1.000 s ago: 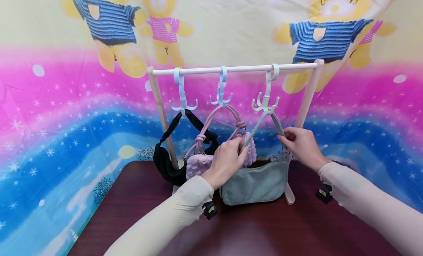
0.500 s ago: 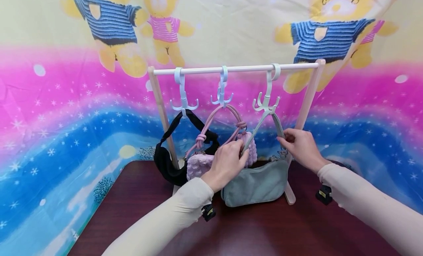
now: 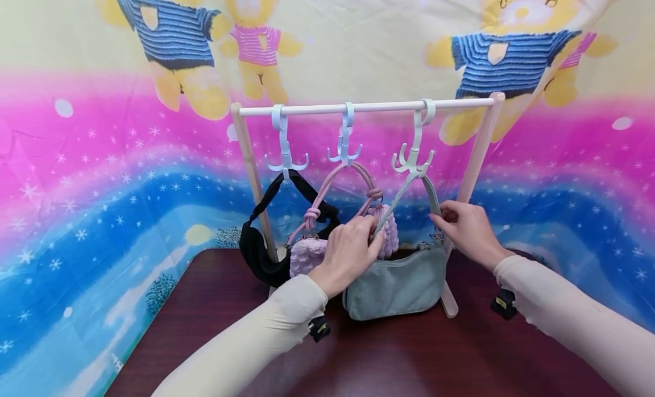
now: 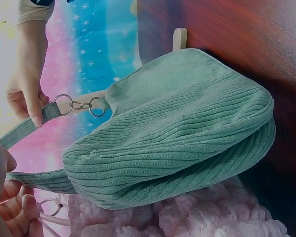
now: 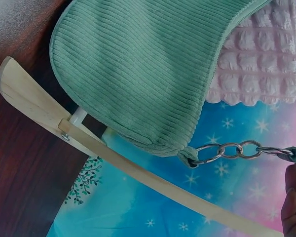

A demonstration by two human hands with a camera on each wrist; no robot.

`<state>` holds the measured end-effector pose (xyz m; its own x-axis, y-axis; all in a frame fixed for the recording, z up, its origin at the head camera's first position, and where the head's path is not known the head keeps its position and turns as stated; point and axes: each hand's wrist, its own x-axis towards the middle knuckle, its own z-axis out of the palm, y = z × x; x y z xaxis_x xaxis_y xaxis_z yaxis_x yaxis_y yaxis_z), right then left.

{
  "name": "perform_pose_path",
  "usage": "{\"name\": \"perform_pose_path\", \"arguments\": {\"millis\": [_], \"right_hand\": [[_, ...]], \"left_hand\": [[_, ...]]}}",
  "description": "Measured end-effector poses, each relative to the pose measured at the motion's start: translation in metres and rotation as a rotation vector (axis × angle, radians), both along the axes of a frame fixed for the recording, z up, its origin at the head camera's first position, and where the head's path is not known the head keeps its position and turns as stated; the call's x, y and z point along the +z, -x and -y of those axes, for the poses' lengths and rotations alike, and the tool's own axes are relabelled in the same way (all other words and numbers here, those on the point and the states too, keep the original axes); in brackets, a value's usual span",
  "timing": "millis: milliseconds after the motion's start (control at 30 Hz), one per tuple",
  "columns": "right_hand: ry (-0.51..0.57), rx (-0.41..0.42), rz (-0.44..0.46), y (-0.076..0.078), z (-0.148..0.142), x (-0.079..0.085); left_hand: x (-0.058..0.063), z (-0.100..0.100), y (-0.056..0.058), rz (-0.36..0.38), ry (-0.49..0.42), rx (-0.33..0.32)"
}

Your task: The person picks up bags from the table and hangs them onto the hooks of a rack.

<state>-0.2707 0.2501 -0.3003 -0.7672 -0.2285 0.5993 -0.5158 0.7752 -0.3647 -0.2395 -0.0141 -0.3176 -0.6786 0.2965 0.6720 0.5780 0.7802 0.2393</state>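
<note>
A green corduroy handbag (image 3: pixel 396 289) hangs by its strap from the pale green hook (image 3: pixel 411 161) at the right of the rack. My left hand (image 3: pixel 350 246) pinches the left side of that strap, in front of a lilac puffy handbag (image 3: pixel 307 255). On the other side, my right hand (image 3: pixel 468 226) pinches the strap just above its metal chain rings (image 5: pixel 229 150). The left wrist view shows the strap (image 4: pixel 42 180) running into my left fingers and the ribbed bag body close up. Part of the lilac bag is hidden behind my left hand and the green bag.
A wooden rack with a white rod (image 3: pixel 378 107) stands on a dark red table (image 3: pixel 409 357). A black bag (image 3: pixel 256 252) hangs from the left blue hook (image 3: pixel 286 161); the lilac bag hangs from the middle one (image 3: pixel 345 152). A bear-print cloth (image 3: pixel 128 215) covers the wall.
Both hands keep their hold on the strap. The green handbag's bottom edge has come down very slightly, and my right hand has shifted a little lower.
</note>
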Motion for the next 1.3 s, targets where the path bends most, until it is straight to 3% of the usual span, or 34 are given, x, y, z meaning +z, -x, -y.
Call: {"name": "perform_pose_path", "arguments": {"millis": [633, 1300], "right_hand": [[0.002, -0.013, 0.020, -0.001, 0.001, -0.004], [0.008, -0.013, 0.015, -0.004, -0.003, -0.008]], "left_hand": [[0.000, 0.007, -0.003, 0.030, 0.002, 0.023], [-0.002, 0.012, -0.005, 0.016, -0.010, 0.048]]}}
